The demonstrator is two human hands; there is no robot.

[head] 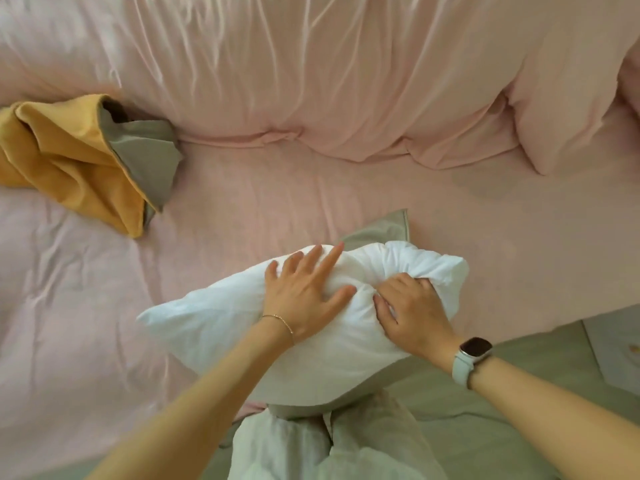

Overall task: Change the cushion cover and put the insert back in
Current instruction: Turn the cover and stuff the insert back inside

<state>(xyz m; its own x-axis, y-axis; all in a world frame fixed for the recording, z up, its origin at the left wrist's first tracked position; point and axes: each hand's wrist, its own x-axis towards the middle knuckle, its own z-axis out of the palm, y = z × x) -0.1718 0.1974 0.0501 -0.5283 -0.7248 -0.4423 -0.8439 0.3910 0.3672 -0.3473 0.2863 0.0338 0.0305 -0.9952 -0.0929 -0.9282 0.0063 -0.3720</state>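
While the left hand (pixel 304 296) presses flat-fingered and the right hand (pixel 408 306) bunches the white insert (pixel 242 323), sage cover (pixel 384 226) lies beyond (insert's long axis running left-right).

pink bed (pixel 242 188), rumpled pink duvet (pixel 311 64)

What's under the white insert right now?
A sage green cover lies beneath the white insert: one corner shows beyond its far edge, more below its near edge. The middle is hidden. Left hand presses on top; right hand grips it.
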